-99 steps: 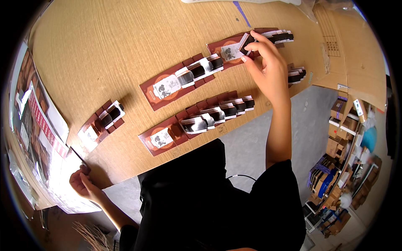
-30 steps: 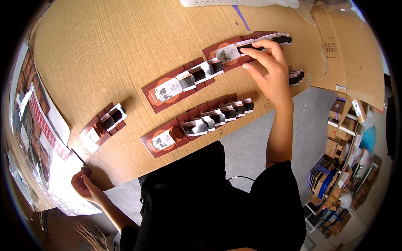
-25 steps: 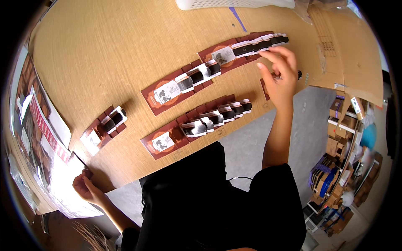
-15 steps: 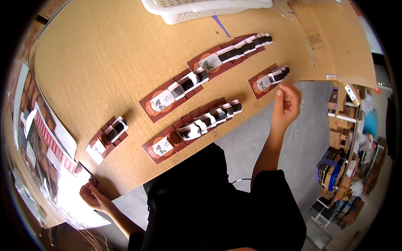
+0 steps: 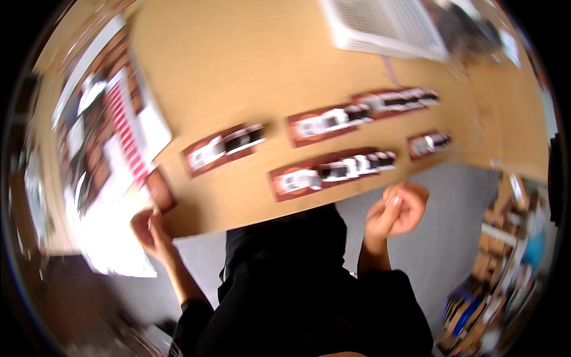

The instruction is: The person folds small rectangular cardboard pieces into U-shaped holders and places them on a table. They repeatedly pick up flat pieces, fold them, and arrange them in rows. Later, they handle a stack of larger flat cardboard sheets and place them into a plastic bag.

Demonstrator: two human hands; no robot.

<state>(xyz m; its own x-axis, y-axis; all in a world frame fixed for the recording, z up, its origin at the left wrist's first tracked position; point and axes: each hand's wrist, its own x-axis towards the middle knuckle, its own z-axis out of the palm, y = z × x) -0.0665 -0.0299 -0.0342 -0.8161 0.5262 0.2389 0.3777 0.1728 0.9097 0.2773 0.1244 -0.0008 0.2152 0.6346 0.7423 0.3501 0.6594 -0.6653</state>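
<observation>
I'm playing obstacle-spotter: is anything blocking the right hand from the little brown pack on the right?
Nothing visible blocks the right hand from the little brown pack; the blurry picture shows only the table's edge between them.

No lettering or numbers can be read.

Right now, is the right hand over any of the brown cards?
No: the right hand shows against the grey floor, just off the near edge of the table.
</observation>
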